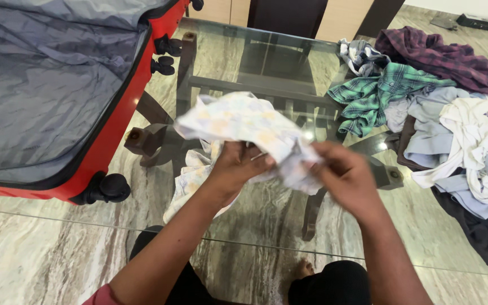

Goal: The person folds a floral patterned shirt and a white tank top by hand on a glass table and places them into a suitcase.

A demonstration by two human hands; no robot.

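Both my hands hold a pale, faintly printed white cloth garment above a glass table top. My left hand grips the garment from below near its middle, and part of the cloth hangs down past my wrist. My right hand pinches the garment's right edge. The cloth is crumpled and bunched between the two hands.
An open red suitcase with grey lining and black wheels lies on the table at the left. A heap of clothes, among them a green plaid shirt and a purple plaid one, covers the right side. Marble floor and dark wooden table legs show through the glass.
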